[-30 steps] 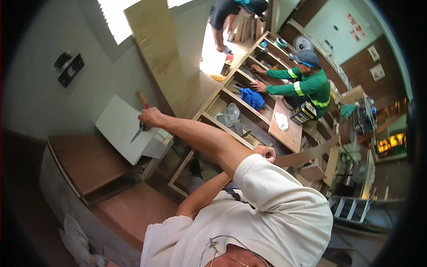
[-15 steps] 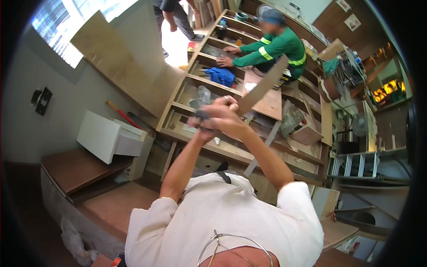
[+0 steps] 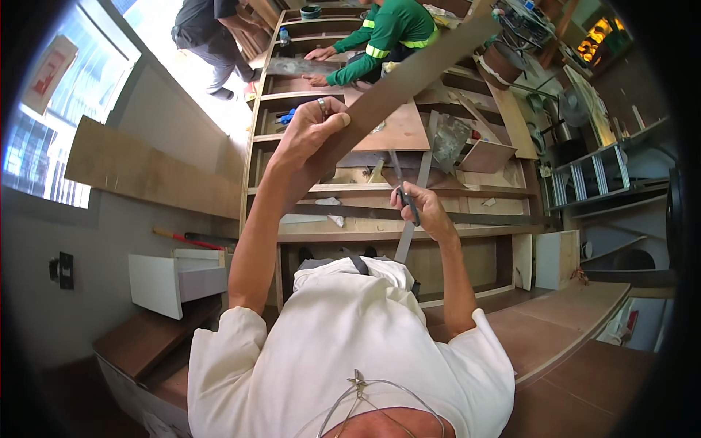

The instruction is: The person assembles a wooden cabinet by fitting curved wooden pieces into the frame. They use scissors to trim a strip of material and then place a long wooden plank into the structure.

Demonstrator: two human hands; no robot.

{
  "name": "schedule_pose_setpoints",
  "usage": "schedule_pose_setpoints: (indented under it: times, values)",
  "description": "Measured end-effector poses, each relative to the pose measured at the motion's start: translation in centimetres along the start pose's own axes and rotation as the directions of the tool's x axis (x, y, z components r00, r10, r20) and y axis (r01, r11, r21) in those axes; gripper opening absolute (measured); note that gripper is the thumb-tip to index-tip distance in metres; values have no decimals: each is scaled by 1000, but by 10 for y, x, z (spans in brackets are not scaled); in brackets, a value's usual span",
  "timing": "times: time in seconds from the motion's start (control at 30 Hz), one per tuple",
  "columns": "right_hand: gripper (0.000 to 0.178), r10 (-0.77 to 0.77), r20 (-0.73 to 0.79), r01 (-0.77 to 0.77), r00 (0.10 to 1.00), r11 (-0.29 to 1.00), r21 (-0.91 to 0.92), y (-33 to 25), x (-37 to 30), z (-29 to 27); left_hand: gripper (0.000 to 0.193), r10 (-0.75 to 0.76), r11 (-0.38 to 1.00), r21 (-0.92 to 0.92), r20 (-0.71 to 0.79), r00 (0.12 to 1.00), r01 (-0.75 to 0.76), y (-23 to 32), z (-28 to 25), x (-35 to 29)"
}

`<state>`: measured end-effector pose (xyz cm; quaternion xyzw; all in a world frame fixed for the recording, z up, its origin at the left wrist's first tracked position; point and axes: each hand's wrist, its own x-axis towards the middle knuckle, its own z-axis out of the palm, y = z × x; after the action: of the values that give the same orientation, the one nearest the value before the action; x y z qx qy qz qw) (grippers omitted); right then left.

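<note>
My left hand (image 3: 310, 139) is closed on a long, flat brown strip (image 3: 409, 84), pinching its edge between thumb and fingers. The strip slants up to the right over the wooden frame; its lower end runs behind my left forearm. To the right, my right hand (image 3: 428, 210) is wrapped round a dark-handled tool (image 3: 407, 204) with a narrow grey blade pointing up. Whether it is scissors or a knife I cannot tell. Below both hands lies the wooden frame (image 3: 336, 235) with open compartments. A plywood panel (image 3: 398, 131) rests on it, partly behind the strip.
A co-worker in a green sleeve (image 3: 358, 69) reaches over the frame's far side; another person (image 3: 208, 47) stands at the far left. A metal straightedge (image 3: 425, 157) and a dark strip (image 3: 496, 218) lie across the frame. A white drawer (image 3: 157, 285) sits left, a ladder (image 3: 602, 171) right.
My hands were together over the frame and are now apart, the left up and left with the strip, the right lower right with the tool. The whole view has shifted.
</note>
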<state>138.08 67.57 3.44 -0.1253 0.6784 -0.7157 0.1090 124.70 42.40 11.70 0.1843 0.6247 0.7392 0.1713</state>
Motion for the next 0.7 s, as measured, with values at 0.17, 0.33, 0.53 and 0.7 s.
schedule_pose_setpoints:
  times: [0.17,0.33,0.53,0.7]
  values:
    - [20,20,58,-17,998,998,-61,-24,15,2,11,21,978,201,139,990,-49,14,0,8]
    - [15,9,60,-3,998,994,-108,-29,31,13,15,34,926,368,154,987,-89,18,-11,5]
    - [18,-8,74,14,997,997,-78,-25,46,23,22,80,896,427,103,991,-117,21,-22,-1]
    - [21,3,92,6,996,995,-102,-13,53,22,23,88,900,411,156,984,-145,9,-31,2]
